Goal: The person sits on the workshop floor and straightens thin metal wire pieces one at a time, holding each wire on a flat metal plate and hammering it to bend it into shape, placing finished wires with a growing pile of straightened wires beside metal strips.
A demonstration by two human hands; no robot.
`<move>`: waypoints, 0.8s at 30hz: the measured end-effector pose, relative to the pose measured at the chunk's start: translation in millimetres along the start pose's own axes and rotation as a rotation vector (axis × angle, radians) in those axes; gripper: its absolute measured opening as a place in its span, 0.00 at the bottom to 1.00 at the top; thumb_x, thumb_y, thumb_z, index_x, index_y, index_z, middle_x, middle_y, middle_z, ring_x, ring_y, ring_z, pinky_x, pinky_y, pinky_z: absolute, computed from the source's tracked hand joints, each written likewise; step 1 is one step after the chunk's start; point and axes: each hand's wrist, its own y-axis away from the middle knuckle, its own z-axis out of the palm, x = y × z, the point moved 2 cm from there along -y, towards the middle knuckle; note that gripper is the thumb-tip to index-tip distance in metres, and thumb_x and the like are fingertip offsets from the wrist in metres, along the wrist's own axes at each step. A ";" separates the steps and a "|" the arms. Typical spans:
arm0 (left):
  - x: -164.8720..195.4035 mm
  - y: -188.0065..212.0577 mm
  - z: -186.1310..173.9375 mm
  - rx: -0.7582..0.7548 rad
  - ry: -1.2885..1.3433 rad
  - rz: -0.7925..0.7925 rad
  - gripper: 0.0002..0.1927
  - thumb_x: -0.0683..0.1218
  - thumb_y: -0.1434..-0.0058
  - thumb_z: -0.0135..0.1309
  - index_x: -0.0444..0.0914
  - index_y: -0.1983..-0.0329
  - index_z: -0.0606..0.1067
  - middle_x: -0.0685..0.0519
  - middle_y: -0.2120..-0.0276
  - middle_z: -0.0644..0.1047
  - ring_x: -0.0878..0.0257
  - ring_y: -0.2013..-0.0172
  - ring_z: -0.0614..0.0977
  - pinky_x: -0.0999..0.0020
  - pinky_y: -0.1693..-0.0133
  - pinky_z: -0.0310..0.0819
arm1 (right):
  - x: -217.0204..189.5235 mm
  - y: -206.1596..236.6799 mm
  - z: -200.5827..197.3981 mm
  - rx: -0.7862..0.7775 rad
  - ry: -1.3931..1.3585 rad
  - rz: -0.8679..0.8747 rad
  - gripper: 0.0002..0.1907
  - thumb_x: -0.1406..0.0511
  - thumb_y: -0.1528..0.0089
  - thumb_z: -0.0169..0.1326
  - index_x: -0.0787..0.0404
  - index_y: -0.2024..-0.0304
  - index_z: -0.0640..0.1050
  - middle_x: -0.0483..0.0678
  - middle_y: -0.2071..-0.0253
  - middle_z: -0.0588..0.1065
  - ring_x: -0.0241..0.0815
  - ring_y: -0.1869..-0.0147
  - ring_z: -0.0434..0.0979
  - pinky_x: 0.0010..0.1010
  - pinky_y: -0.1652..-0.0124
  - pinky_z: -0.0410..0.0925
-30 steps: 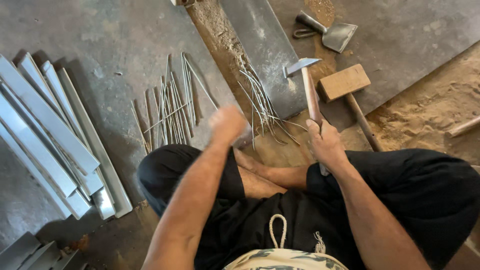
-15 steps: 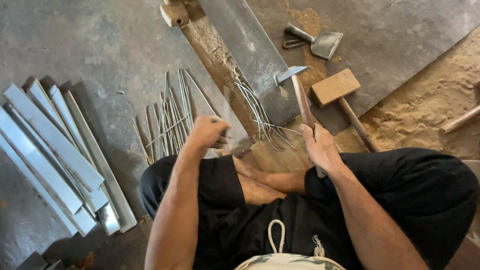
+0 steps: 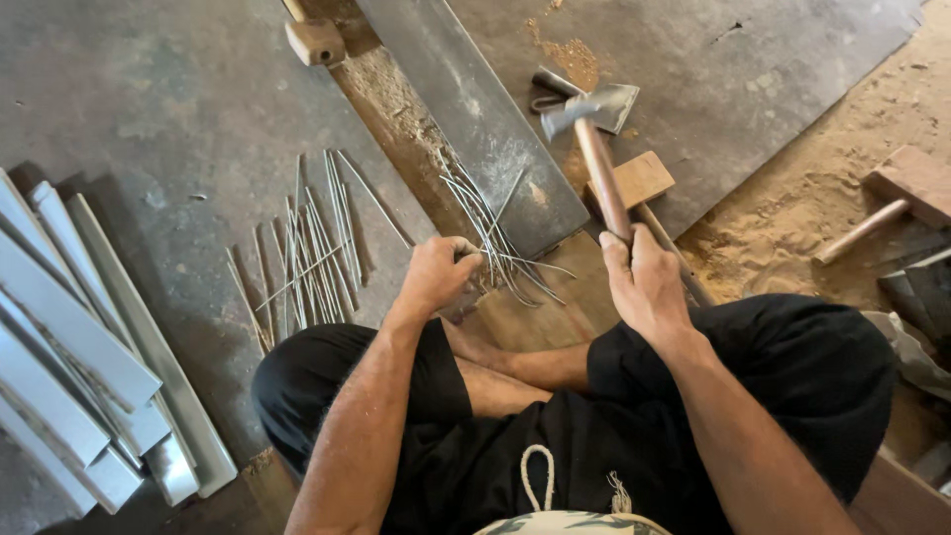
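1. A workshop floor [image 3: 178, 109] of grey concrete, sawdust and dirt off to the right; the person sits cross-legged on it in black clothes.
2. Nearest, the left hand [image 3: 436, 275] is closed on a thin wire [image 3: 515, 260], pinning it on the wood block [image 3: 535, 307] before the knees, seemingly so it lies steady for a blow.
3. The right hand [image 3: 649, 282] is wrapped tight around the handle of a hammer [image 3: 591, 129], head raised over the steel plate [image 3: 475, 109]; open air lies beneath it.
4. More bent wires [image 3: 480, 213] fan across the plate's near edge; straight rods [image 3: 307, 248] lie sorted left of the knee, within reach.
5. Far left, metal strips [image 3: 79, 367] are stacked clear of the swing; a mallet [image 3: 634, 178] and a scraper [image 3: 565, 89] lie beyond.
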 end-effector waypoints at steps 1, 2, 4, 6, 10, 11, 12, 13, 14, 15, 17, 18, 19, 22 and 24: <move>-1.9 -1.6 0.9 -0.033 0.040 -0.045 0.10 0.47 0.40 0.58 0.36 0.65 0.82 0.48 0.77 0.83 0.60 0.77 0.86 0.65 0.70 0.80 | -4.4 2.5 -2.8 0.034 -0.020 -0.009 0.20 0.54 0.31 0.48 0.67 0.56 0.72 0.68 0.73 0.74 0.70 0.66 0.77 0.55 0.66 0.67; -1.5 -3.1 0.7 -0.011 -0.016 0.010 0.10 0.48 0.40 0.59 0.36 0.65 0.83 0.47 0.77 0.83 0.59 0.76 0.86 0.64 0.69 0.80 | -9.4 4.0 -3.6 0.058 -0.032 -0.029 0.20 0.54 0.31 0.48 0.67 0.56 0.72 0.68 0.73 0.74 0.70 0.66 0.77 0.54 0.66 0.67; 0.3 -4.7 0.0 0.038 -0.127 0.119 0.10 0.48 0.42 0.61 0.37 0.65 0.84 0.45 0.75 0.83 0.57 0.74 0.85 0.63 0.67 0.79 | -18.3 3.8 -4.0 0.100 -0.059 -0.072 0.20 0.54 0.31 0.48 0.67 0.57 0.71 0.67 0.72 0.74 0.70 0.66 0.78 0.54 0.66 0.67; -1.9 -5.4 1.6 -0.013 -0.051 0.001 0.11 0.49 0.42 0.59 0.38 0.65 0.84 0.46 0.75 0.83 0.55 0.74 0.87 0.62 0.66 0.81 | -23.9 -3.2 0.1 -0.059 0.071 -0.062 0.19 0.55 0.30 0.50 0.67 0.58 0.72 0.69 0.72 0.74 0.73 0.64 0.76 0.57 0.65 0.67; -0.7 -4.6 2.4 0.031 -0.154 0.064 0.12 0.51 0.42 0.58 0.39 0.63 0.84 0.44 0.72 0.83 0.51 0.69 0.86 0.58 0.62 0.79 | -25.7 -11.4 0.8 -0.190 0.198 0.027 0.19 0.54 0.30 0.51 0.65 0.60 0.73 0.69 0.71 0.75 0.74 0.64 0.76 0.58 0.64 0.67; -0.9 -4.6 2.4 0.041 -0.152 0.068 0.12 0.51 0.42 0.58 0.39 0.64 0.84 0.44 0.72 0.83 0.50 0.69 0.86 0.57 0.61 0.79 | -26.1 -12.1 -0.6 -0.142 0.130 0.028 0.19 0.54 0.31 0.50 0.65 0.59 0.72 0.69 0.71 0.75 0.73 0.64 0.77 0.58 0.64 0.67; -1.5 -4.5 2.6 0.047 -0.148 0.066 0.11 0.50 0.42 0.57 0.39 0.64 0.84 0.43 0.72 0.83 0.49 0.68 0.86 0.57 0.60 0.79 | -26.5 -10.9 -0.6 -0.100 0.063 0.033 0.18 0.55 0.31 0.49 0.66 0.58 0.72 0.69 0.72 0.75 0.73 0.64 0.78 0.58 0.64 0.68; -2.0 -4.7 2.7 0.047 -0.150 0.062 0.11 0.50 0.42 0.57 0.40 0.64 0.84 0.43 0.71 0.83 0.48 0.67 0.86 0.56 0.60 0.79 | -26.6 -9.0 -0.7 -0.059 -0.007 0.046 0.18 0.55 0.31 0.48 0.66 0.57 0.72 0.69 0.72 0.75 0.72 0.64 0.78 0.58 0.65 0.68; -2.3 -5.3 2.7 0.053 -0.149 0.069 0.11 0.50 0.42 0.57 0.40 0.64 0.84 0.42 0.71 0.83 0.47 0.67 0.85 0.55 0.60 0.79 | -27.5 -8.3 1.7 -0.057 -0.031 0.038 0.18 0.55 0.32 0.47 0.66 0.56 0.71 0.68 0.73 0.75 0.71 0.65 0.79 0.57 0.65 0.68; -2.7 -6.0 2.7 0.061 -0.149 0.075 0.11 0.50 0.41 0.57 0.40 0.64 0.83 0.42 0.70 0.82 0.45 0.66 0.85 0.54 0.60 0.78 | -28.2 -6.7 4.0 -0.056 -0.055 0.029 0.19 0.55 0.32 0.47 0.67 0.55 0.70 0.68 0.73 0.75 0.70 0.66 0.79 0.56 0.66 0.69; -3.5 -8.4 2.8 0.069 -0.162 0.068 0.11 0.50 0.41 0.56 0.40 0.63 0.83 0.41 0.69 0.82 0.43 0.65 0.84 0.52 0.60 0.77 | -27.9 -8.0 9.5 -0.110 0.005 0.025 0.18 0.56 0.31 0.48 0.67 0.56 0.70 0.68 0.73 0.75 0.70 0.67 0.79 0.56 0.66 0.69; -3.8 -10.3 2.8 0.073 -0.173 0.057 0.11 0.50 0.40 0.56 0.40 0.63 0.83 0.41 0.69 0.82 0.42 0.65 0.83 0.51 0.60 0.77 | -26.3 -8.7 11.1 -0.162 0.091 0.028 0.18 0.56 0.30 0.49 0.67 0.58 0.71 0.69 0.72 0.75 0.72 0.66 0.78 0.57 0.65 0.68; -4.2 -12.1 3.0 0.074 -0.184 0.044 0.11 0.51 0.40 0.55 0.41 0.63 0.82 0.40 0.69 0.81 0.41 0.64 0.83 0.50 0.60 0.76 | -24.4 -10.7 13.2 -0.214 0.178 0.035 0.18 0.56 0.29 0.50 0.67 0.60 0.72 0.69 0.72 0.75 0.73 0.65 0.77 0.58 0.64 0.68; -5.4 -17.0 4.7 0.054 -0.265 0.059 0.13 0.51 0.35 0.53 0.37 0.64 0.80 0.37 0.68 0.80 0.37 0.62 0.81 0.45 0.59 0.73 | -17.8 -10.2 9.7 -0.087 0.086 0.001 0.18 0.56 0.31 0.50 0.67 0.60 0.71 0.70 0.73 0.75 0.73 0.63 0.77 0.58 0.65 0.68; -7.5 -19.5 6.5 0.046 -0.196 0.053 0.13 0.51 0.36 0.53 0.37 0.65 0.80 0.37 0.68 0.80 0.37 0.62 0.81 0.46 0.60 0.74 | -13.5 -6.1 9.9 -0.099 0.007 0.018 0.17 0.56 0.32 0.48 0.66 0.58 0.70 0.68 0.74 0.75 0.70 0.67 0.79 0.57 0.67 0.69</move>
